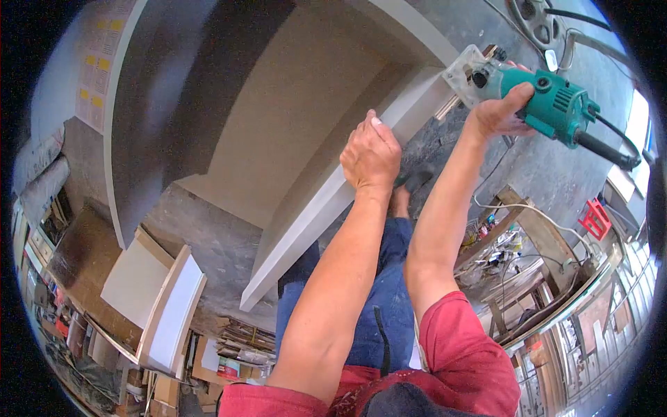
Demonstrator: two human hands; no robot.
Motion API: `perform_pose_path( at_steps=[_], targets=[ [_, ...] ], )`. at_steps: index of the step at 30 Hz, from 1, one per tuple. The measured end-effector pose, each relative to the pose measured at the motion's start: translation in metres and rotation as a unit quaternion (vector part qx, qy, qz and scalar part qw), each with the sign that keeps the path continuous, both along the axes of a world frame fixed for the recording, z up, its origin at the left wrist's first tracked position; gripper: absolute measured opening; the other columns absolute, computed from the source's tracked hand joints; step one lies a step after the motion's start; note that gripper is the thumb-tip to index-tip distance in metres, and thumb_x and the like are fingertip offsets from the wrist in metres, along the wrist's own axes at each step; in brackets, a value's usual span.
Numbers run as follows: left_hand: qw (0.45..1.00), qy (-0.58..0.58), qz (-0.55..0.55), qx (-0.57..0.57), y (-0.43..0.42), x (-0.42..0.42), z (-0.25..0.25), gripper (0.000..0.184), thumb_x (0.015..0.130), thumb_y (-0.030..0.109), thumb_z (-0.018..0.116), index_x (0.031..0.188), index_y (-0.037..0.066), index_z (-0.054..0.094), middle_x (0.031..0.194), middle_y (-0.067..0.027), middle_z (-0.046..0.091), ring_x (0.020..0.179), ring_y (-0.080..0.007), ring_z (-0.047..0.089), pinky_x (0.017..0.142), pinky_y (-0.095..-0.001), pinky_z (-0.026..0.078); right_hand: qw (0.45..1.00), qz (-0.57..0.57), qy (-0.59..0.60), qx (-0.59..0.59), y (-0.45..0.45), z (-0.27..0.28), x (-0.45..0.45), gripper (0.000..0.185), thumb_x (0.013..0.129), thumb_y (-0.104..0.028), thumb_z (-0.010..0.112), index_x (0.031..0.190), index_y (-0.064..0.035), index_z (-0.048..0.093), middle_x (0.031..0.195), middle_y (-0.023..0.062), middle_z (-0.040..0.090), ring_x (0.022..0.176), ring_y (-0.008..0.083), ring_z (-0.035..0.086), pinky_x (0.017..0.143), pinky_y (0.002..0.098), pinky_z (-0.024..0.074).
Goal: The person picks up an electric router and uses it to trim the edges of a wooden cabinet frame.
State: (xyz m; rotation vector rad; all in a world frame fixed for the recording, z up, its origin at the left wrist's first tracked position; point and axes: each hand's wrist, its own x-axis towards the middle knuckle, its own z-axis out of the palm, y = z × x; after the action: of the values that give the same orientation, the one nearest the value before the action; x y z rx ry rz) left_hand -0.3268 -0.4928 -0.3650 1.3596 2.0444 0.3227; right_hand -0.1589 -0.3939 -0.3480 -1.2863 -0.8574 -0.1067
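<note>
Teal plastic trim router, upper right of frame, gripped in right hand; clear base at end of pale, flat-edged cabinet panel. Left hand, centre, closed in loose fist at panel's edge. Upper left, yellow-blocked label sheet, print too small to read.

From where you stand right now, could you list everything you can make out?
Trim router: one, teal, upper right
Open cabinet carcass: one, pale-edged, centre to upper left
Labels: several, yellow-marked, upper left
Panel assembly: one, white-faced, lower left
Stool: one, red, far right
Wooden stand: one, brown, lower right
Wood offcuts: many, brown, bottom left
Smaller clutter: uncountable, mixed colours, both sides
Trousers: one pair, blue, bottom centre
Shirt: one, red, bottom
Left hand: one, bare, curled at the carcass edge
Right hand: one, bare, gripping the router
</note>
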Motion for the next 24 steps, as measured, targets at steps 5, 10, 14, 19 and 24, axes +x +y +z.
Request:
perform_pose_path(
  at_steps=[5, 10, 14, 19, 24],
  targets=[
    [1.000, 0.017, 0.016, 0.013, 0.001, 0.004, -0.003, 0.040, 0.097, 0.026, 0.041, 0.111, 0.008, 0.073, 0.107, -0.0163, 0.072, 0.096, -0.0365, 0.069, 0.085, -0.0460, 0.054, 1.000, -0.002, 0.008, 0.009, 0.002, -0.003, -0.004, 0.052, 0.086, -0.038, 0.073, 0.100, 0.0088, 0.055, 0.091, 0.0193, 0.065, 0.078, 0.0280, 0.066, 0.071, 0.0416, 0.0587],
    [1.000, 0.022, 0.018, 0.001, 0.000, 0.003, -0.002, 0.038, 0.096, 0.025, 0.042, 0.108, 0.008, 0.074, 0.103, -0.0153, 0.073, 0.093, -0.0364, 0.069, 0.083, -0.0466, 0.054, 0.998, 0.052, 0.020, 0.002, 0.001, -0.004, -0.002, 0.050, 0.091, -0.033, 0.068, 0.111, 0.0097, 0.052, 0.102, 0.0189, 0.063, 0.089, 0.0284, 0.065, 0.079, 0.0412, 0.0565],
    [0.999, 0.021, 0.013, 0.027, -0.004, 0.001, -0.005, 0.036, 0.096, 0.024, 0.044, 0.107, 0.008, 0.074, 0.102, -0.0148, 0.073, 0.091, -0.0360, 0.069, 0.081, -0.0467, 0.055, 0.998, 0.057, -0.009, 0.022, -0.001, -0.005, -0.004, 0.049, 0.092, -0.033, 0.067, 0.110, 0.0094, 0.049, 0.099, 0.0191, 0.063, 0.087, 0.0284, 0.064, 0.078, 0.0419, 0.0566],
    [0.999, 0.008, 0.016, 0.036, -0.003, 0.000, -0.004, 0.034, 0.095, 0.024, 0.045, 0.105, 0.008, 0.074, 0.099, -0.0154, 0.073, 0.089, -0.0361, 0.069, 0.079, -0.0467, 0.055, 0.999, 0.015, -0.013, 0.050, 0.004, -0.008, 0.001, 0.063, 0.086, -0.046, 0.072, 0.107, 0.0074, 0.046, 0.095, 0.0205, 0.061, 0.075, 0.0278, 0.064, 0.070, 0.0419, 0.0585],
    [0.999, 0.018, 0.002, 0.034, -0.004, 0.000, -0.004, 0.033, 0.095, 0.024, 0.046, 0.100, 0.007, 0.074, 0.094, -0.0155, 0.072, 0.084, -0.0364, 0.069, 0.076, -0.0474, 0.055, 0.999, -0.047, 0.004, 0.011, 0.005, -0.008, 0.013, 0.087, 0.079, -0.052, 0.076, 0.128, 0.0108, 0.041, 0.118, 0.0229, 0.049, 0.102, 0.0289, 0.057, 0.088, 0.0467, 0.0528]
  ],
)
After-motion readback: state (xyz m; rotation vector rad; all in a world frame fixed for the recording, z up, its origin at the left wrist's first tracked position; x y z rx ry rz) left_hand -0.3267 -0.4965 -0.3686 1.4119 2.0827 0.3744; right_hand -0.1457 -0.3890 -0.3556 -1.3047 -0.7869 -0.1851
